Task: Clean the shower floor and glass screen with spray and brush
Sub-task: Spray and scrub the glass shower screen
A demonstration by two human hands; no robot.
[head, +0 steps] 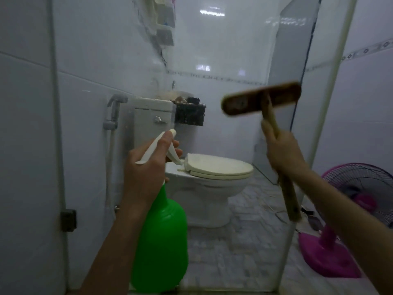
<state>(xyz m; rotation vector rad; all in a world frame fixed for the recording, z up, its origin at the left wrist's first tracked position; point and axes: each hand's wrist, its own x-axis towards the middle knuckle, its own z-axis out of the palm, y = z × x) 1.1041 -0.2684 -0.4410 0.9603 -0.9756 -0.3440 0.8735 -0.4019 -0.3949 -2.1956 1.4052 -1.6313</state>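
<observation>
My left hand (146,171) grips the white trigger head of a green spray bottle (160,241), nozzle pointing at the glass screen (212,60) in front of me. My right hand (282,154) grips the wooden handle of a scrub brush (260,99), whose brown head is raised crosswise against or just before the glass at upper right. The brush head is motion-blurred. The glass looks hazy, and the tiled floor (234,241) shows through it.
Behind the glass stand a white toilet (212,179) with closed lid, a bidet sprayer (114,109) on the left wall and a dark basket (189,113) by the cistern. The screen's white frame post (314,145) runs down the right. A pink fan (350,209) stands at far right.
</observation>
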